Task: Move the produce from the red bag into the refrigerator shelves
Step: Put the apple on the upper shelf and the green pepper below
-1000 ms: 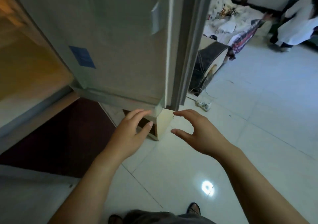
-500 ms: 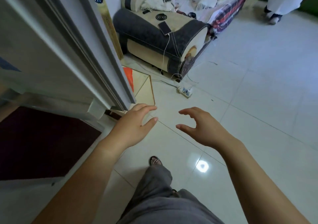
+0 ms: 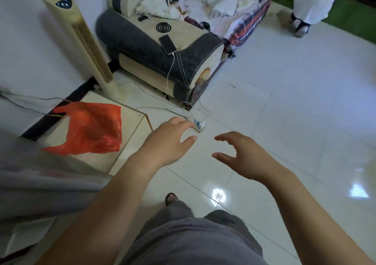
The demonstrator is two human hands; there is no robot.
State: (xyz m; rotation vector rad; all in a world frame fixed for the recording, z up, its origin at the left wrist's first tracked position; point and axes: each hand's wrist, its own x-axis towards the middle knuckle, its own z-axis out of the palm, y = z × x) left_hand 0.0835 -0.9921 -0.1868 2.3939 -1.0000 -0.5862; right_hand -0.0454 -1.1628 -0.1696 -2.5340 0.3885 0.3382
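I'm looking into a lived-in home — a sitting room, by the furniture. At 12 o'clock an upholstered sofa in grey and cream has its seat heaped with loose laundry and a plaid blanket. A phone lies charging on the sofa arm beside a mosquito coil, its cable running down to a power strip on the floor. At 11 o'clock a cream tower fan stands against the white wall. The glossy white floor tiles reflect a ceiling light — ordinary household clutter, no work benches or shop fittings.
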